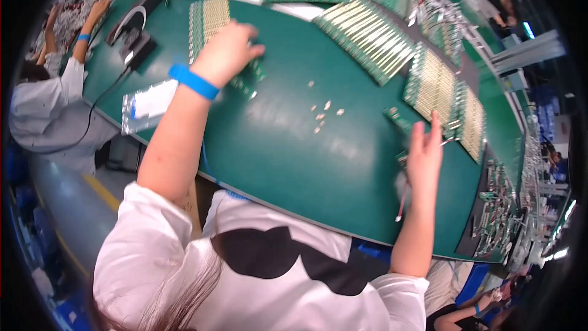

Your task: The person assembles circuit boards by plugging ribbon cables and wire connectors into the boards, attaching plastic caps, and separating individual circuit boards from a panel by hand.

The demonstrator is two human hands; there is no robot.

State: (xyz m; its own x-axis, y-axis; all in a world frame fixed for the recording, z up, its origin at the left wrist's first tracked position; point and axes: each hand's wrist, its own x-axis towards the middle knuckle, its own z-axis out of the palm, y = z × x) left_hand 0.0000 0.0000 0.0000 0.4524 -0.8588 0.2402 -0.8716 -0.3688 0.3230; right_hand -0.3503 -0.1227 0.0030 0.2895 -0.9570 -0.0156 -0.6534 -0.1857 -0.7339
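My left hand [228, 54], with a blue band at the wrist, is over the table beside a panel of pale strips on green board [211, 15]. Its thumb and fingers are apart, and I see nothing between them. Small green circuit board strips [244, 87] lie just below that hand. At the right, my right hand [424, 158] has its fingers stretched out and spread, near another green strip [398, 118]. A thin wire with a small connector [401, 203] shows beside its wrist; the palm side is partly hidden. Several tiny pale pieces [321, 116] lie scattered mid-table.
Stacked panels of green board [370, 37] and pale strip panels [436, 86] line the far right. Wired boards [499, 208] fill a dark tray at the right edge. A clear bag [147, 107] and a black corded device [136, 49] sit left. Another person [52, 95] works at far left.
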